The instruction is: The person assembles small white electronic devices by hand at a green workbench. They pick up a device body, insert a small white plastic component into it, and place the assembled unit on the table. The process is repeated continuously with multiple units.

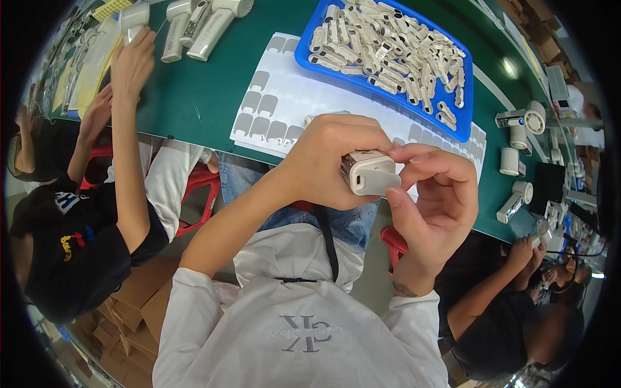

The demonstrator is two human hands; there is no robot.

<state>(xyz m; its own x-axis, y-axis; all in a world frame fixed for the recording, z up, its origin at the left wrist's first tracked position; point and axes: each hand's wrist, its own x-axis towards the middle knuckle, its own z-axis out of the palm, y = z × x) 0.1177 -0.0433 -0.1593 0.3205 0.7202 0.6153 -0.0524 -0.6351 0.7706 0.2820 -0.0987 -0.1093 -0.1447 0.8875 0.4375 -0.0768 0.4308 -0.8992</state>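
My left hand (333,152) is wrapped round a white handheld device (358,167), its end turned up toward me with a small dark port in it. A grey rounded sticker (380,183) lies against that end, partly over it. My right hand (443,200) pinches the sticker's right edge between thumb and forefinger. Beneath my hands is a white sheet (275,81) with rows of grey rounded stickers, some spots bare. Part of another pale piece (317,119) shows behind my left hand. Most of the device's body is hidden by my fingers.
A blue tray (381,97) heaped with small white parts stands on the sheet's far side. White handheld fans (217,29) lie at far left, with more white units (510,161) at right. Co-workers' hands (132,64) are busy left and right (524,252) along the green table (187,107).
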